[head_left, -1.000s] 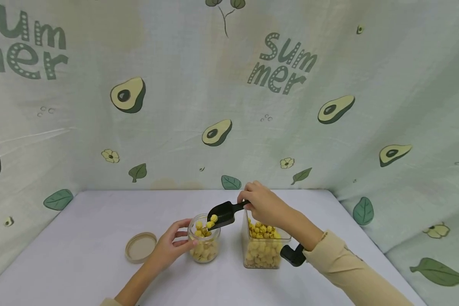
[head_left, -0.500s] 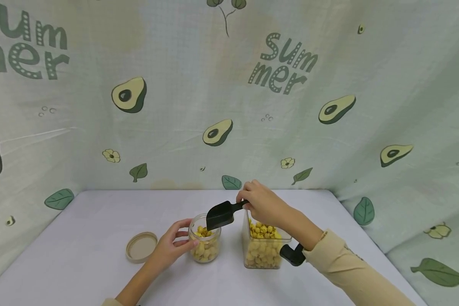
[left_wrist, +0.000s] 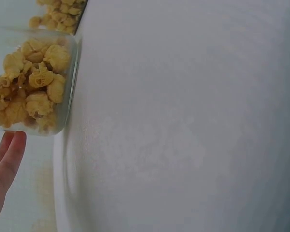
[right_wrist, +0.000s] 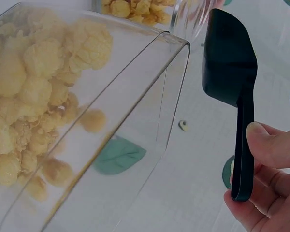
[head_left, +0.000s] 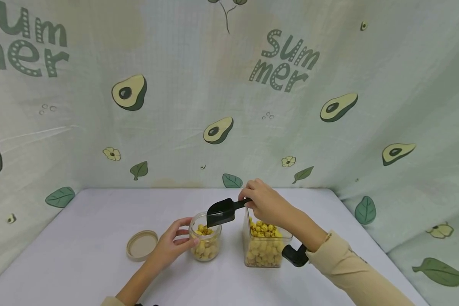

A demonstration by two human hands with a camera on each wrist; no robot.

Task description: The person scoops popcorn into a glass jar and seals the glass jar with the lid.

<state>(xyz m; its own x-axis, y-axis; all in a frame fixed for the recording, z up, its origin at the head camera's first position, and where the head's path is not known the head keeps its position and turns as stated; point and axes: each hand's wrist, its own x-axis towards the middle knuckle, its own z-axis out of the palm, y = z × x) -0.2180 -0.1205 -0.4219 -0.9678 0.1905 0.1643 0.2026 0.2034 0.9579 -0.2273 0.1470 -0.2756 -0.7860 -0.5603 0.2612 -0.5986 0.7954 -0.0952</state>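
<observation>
A small round glass jar [head_left: 205, 243] of yellow puffed snack pieces stands on the white table; my left hand [head_left: 172, 246] holds its side. In the left wrist view the jar [left_wrist: 31, 87] shows at the upper left with my fingertips [left_wrist: 7, 157] beside it. My right hand [head_left: 265, 203] grips the handle of a black scoop [head_left: 222, 211], tipped mouth-down just above the jar's opening. In the right wrist view the scoop [right_wrist: 232, 72] hangs from my fingers [right_wrist: 273, 145]. A square clear container [head_left: 265, 248] of the same snack stands under my right wrist, and fills the left [right_wrist: 63, 106].
A tan round lid [head_left: 141, 245] lies flat on the table [head_left: 80, 238] left of the jar. A black wrist camera mount [head_left: 295, 255] sits by the container's right side. Avocado-print cloth [head_left: 229, 106] walls in the back and both sides.
The scoop has emptied its yellow pieces into the jar and has lifted slightly, now tipped mouth-down. My left hand has stayed on the jar.
</observation>
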